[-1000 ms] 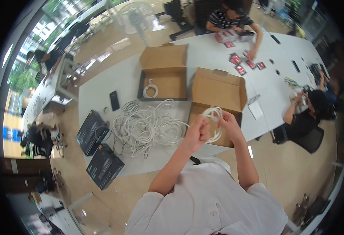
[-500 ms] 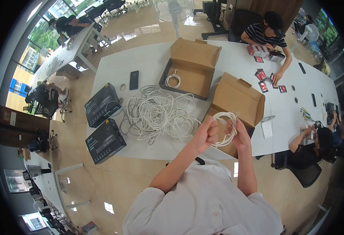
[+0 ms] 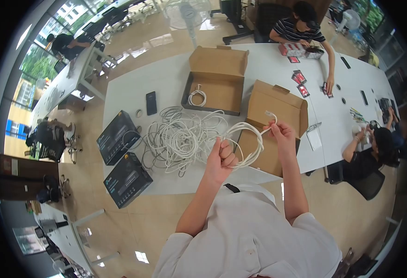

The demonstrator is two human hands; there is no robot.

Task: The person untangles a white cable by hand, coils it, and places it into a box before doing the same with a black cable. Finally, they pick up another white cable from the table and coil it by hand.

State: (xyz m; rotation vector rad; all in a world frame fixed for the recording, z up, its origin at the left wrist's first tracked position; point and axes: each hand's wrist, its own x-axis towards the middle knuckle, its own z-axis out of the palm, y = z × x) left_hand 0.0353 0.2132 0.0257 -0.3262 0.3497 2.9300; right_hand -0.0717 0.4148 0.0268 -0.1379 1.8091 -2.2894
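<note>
Cables (image 3: 182,141) on table (image 3: 124,97), 2 boxes (image 3: 118,137) left

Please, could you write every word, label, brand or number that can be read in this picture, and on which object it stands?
"tp-link": on the nearer black box; small and soft, so a cautious reading. Its other print is too small.
Farther black box: printed, but too small to read surely.
Fan: any mark is too blurred.
Red packets: too small to read.
Held white cable: no readable text.

Shirt (image 3: 240,227) is white, creased; sleeves (image 3: 171,252) short, wide. Small black strip (image 3: 231,188) shows at upper edge; faint mark (image 3: 250,253) lower down. Left hand (image 3: 220,160), right hand (image 3: 282,135) bare.
</note>
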